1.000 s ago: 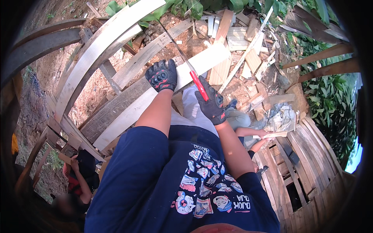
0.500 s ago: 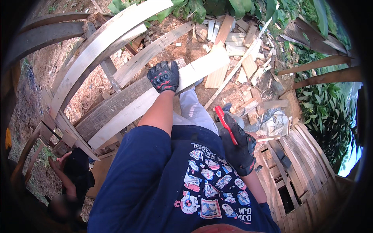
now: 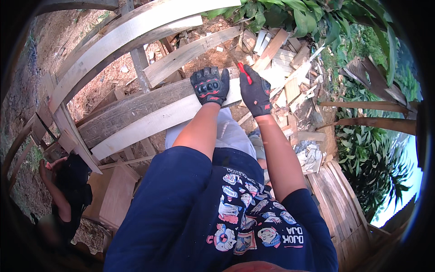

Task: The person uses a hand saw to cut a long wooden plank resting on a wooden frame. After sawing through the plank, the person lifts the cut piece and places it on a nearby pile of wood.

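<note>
We observe a short-sleeved navy T-shirt [image 3: 195, 226], its front bearing a cluster of small cartoon-like motifs [image 3: 229, 211] in white, pink and pale blue, with bold white lettering [image 3: 292, 239] at one side of the print. The plain left sleeve [image 3: 165, 181] and right sleeve [image 3: 302, 213] match the body in colour. Below the hem we note pale, light-grey trousers [image 3: 229, 129]. The left hand [image 3: 210, 86] and right hand [image 3: 256, 94] wear black gloves; on the left we distinguish a moulded, glossy knuckle guard [image 3: 210, 85] edged with red, and on both a small red cuff marking [image 3: 266, 107].
</note>
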Demonstrator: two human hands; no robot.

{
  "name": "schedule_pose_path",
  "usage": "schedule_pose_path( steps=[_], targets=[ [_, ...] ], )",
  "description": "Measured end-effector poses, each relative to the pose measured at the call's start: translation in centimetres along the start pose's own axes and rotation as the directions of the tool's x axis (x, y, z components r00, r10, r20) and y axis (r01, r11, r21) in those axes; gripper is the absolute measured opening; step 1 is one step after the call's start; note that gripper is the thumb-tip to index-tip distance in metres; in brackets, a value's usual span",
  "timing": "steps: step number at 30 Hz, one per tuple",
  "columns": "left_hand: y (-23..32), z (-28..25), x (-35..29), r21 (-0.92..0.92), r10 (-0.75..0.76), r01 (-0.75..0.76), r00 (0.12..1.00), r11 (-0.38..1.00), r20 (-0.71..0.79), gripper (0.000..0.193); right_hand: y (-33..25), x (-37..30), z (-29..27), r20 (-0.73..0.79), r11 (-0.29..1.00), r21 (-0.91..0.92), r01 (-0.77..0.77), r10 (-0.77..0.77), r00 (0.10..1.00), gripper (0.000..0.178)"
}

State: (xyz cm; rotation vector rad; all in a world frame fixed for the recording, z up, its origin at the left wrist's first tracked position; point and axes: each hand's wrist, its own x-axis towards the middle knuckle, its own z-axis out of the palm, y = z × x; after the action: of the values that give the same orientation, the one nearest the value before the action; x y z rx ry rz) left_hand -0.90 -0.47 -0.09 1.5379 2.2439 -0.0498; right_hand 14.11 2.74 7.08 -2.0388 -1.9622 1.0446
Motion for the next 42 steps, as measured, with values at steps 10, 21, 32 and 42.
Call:
schedule_pose_path(
  steps=[10, 21, 32, 42],
  targets=[
    [0.0, 0.3, -0.5, -0.068, -0.011, 0.009, 0.999, 0.998, -0.031, 0.046, 1.8, -7.4, -1.0, -0.004, 0.971, 0.237, -0.02, 0.021, 1.0, 0.053],
    [0.1, -0.3, -0.8, 0.019, -0.008, 0.009, 0.999, 1.0, -0.042, 0.049, -4.6, -23.6, -19.1, 0.125, 0.952, 0.173, -0.253, 0.234, 0.964, 0.045],
    [0.2, 0.3, -1.1, 0.026, -0.001, 0.001, 1.0, 1.0, -0.022, 0.049, -3.9, -16.0, -14.7, 0.043, 0.983, 0.137, -0.118, 0.113, 0.993, 0.041],
    [0.5, 0.0, -0.7, 0.03, -0.005, 0.006, 1.0, 1.0, -0.03, 0.048, 2.4, -2.8, -0.7, -0.037, 0.981, 0.189, 0.046, -0.04, 0.999, 0.043]
  ],
)
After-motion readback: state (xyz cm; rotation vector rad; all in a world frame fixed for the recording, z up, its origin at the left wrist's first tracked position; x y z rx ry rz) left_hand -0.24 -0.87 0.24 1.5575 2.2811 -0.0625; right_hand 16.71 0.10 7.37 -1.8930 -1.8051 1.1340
